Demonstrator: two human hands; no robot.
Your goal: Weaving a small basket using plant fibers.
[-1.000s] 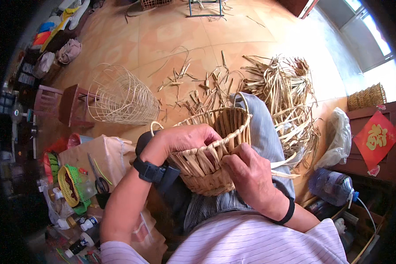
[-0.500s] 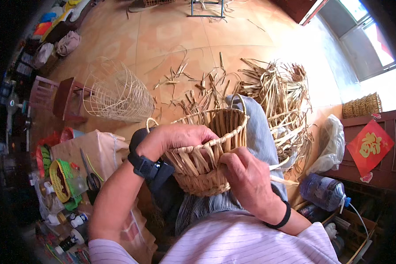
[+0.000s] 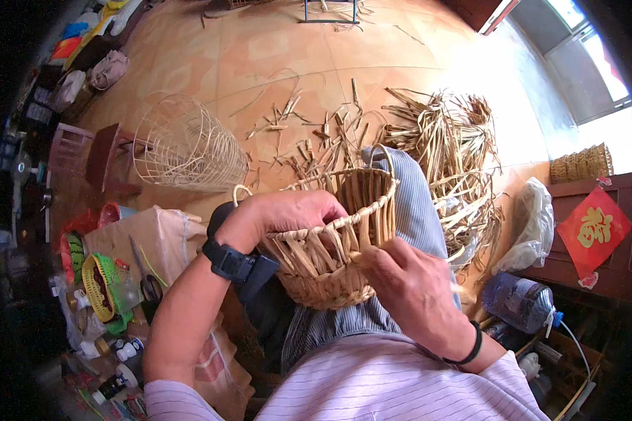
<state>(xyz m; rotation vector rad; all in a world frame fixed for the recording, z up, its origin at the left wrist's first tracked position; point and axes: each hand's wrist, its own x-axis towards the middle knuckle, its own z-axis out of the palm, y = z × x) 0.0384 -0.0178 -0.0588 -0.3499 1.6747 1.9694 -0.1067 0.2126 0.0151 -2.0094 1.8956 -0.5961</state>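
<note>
A woven straw basket [image 3: 326, 286] with looped handles rests on my lap. Its lower wall is densely woven; slanting strips with gaps form the part below the braided rim. Over the near rim goes my left hand [image 3: 298, 210], bent inward and holding the wall; its fingertips are hidden inside. My right hand [image 3: 411, 288] is closed at the outer right side of the basket, pinching a flat strip of dried plant fibre [image 3: 361, 259] against the weave. A pale end of the strip shows blurred beyond the right hand.
A heap of dried stalks [image 3: 446, 140] lies beyond my knee, with scraps [image 3: 330, 137] strewn over the floor. Left stand an open frame basket [image 3: 189, 151], a wooden stool [image 3: 105, 158], and a cloth-covered surface with scissors [image 3: 149, 286]. Right are a plastic bag [image 3: 530, 224] and large water bottle [image 3: 518, 303].
My right hand has moved slightly right and down, away from the basket wall, with the strip still pinched. The left hand stays over the rim, and the basket has barely shifted.
</note>
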